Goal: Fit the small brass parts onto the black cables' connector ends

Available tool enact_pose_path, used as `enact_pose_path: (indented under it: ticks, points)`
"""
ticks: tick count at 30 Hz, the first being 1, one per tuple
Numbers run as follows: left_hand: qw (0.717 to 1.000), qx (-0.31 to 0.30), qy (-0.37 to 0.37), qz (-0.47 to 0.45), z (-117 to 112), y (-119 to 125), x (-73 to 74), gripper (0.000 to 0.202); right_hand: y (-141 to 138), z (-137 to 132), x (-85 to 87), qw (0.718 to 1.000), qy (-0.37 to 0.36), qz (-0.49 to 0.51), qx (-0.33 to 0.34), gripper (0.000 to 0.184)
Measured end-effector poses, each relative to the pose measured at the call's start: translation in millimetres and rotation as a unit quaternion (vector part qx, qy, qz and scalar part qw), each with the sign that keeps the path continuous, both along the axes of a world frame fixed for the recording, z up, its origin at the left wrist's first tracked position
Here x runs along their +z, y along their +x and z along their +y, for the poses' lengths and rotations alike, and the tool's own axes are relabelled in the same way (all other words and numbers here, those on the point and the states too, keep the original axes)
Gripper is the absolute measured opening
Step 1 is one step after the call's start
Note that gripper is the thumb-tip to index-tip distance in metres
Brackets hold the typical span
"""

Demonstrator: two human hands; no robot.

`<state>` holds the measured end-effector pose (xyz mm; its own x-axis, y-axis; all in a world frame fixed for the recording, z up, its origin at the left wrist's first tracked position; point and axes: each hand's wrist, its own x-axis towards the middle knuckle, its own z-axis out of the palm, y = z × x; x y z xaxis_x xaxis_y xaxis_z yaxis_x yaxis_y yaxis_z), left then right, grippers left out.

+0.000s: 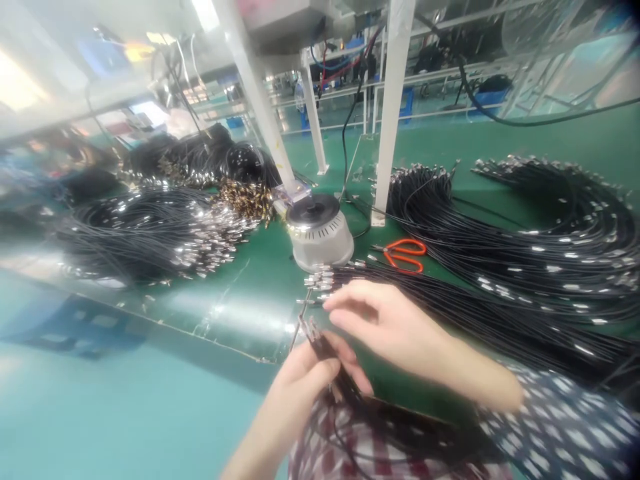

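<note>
My left hand (320, 373) is wrapped round a bundle of thin black cables (356, 400) with bare metal ends pointing up and away from me. The rest of that bundle trails over my lap to the right. Above it, my right hand (385, 327) is held with thumb and fingers curved and slightly apart. Its fingertips are close to the silver connectors (320, 277) of another row of black cables (450, 303) lying on the green table. Whether they touch a connector is blurred. A thin dark strand stands up beside the left hand's bundle.
Behind the hands stands a round grey machine (323, 233) with a black top. Orange-handled scissors (405, 255) lie right of it. Large coiled cable bundles cover the table at left (150, 227) and right (540, 227). White posts (393, 120) rise from the table (225, 313), whose front edge runs at left.
</note>
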<state>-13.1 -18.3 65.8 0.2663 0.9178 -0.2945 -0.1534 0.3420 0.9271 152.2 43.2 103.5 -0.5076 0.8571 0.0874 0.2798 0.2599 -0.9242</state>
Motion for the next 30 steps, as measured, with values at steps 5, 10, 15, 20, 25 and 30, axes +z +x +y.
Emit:
enact_pose_path:
  ticks: [5, 10, 15, 20, 25, 30]
  points:
    - [1.0, 0.005, 0.0, -0.014, -6, 4, 6.0, 0.012, -23, 22, -14.4, 0.956, -0.215, 0.135, 0.147, 0.021]
    - [0.995, 0.084, -0.032, -0.043, -9, 2, -0.9, 0.016, -23, 21, -21.8, 0.933, -0.281, 0.186, 0.125, 0.027]
    - [0.987, 0.161, -0.02, -0.004, -3, 7, -5.8, 0.019, -17, 21, -21.2, 0.935, -0.278, 0.186, 0.119, 0.029]
    - [0.986, 0.163, -0.017, -0.015, -2, 14, -6.6, 0.019, -16, 22, -16.9, 0.93, -0.296, 0.168, 0.138, 0.03]
    - [0.981, 0.192, -0.023, -0.033, -2, 16, -10.3, 0.019, -19, 27, -22.1, 0.947, -0.263, 0.142, 0.114, 0.026]
    - [0.973, 0.217, -0.049, -0.053, -3, 15, -12.7, 0.022, -20, 44, -34.1, 0.961, -0.206, 0.174, -0.055, 0.015]
